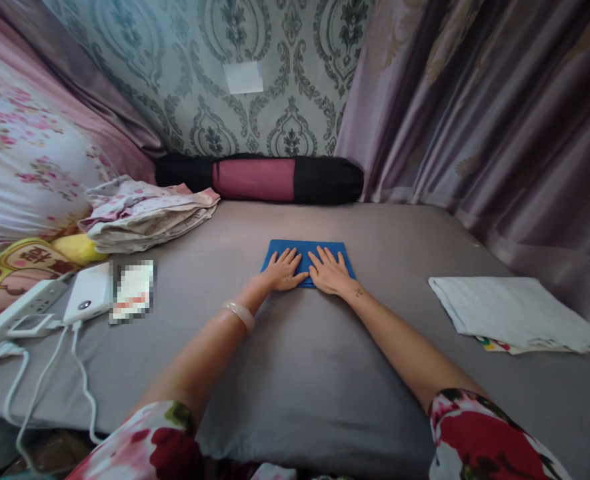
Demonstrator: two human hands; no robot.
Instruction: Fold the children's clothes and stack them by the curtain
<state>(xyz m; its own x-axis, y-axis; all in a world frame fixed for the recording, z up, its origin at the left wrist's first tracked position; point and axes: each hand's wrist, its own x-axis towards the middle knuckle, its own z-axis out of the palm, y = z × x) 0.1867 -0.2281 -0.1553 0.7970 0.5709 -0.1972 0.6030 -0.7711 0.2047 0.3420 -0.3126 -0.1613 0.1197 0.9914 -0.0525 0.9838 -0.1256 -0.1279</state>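
Note:
A folded blue cloth (309, 249) lies flat on the grey sheet in the middle of the view. On its left part rests my left hand (283, 270), palm down with the fingers spread. My right hand (331, 269) presses flat on the right part, its fingers also apart. Both thumbs point inward towards each other near the cloth's front edge. Neither hand grips anything. The hands cover much of the cloth's middle and near side.
A grey sheet (295, 373) covers the bed. At left are folded patterned cloths (149, 213), a white power bank (89, 290) with cables, and a power strip (19, 317). A black and pink roll (255, 179) lies along the wall. Folded white cloth (509, 310) is at right.

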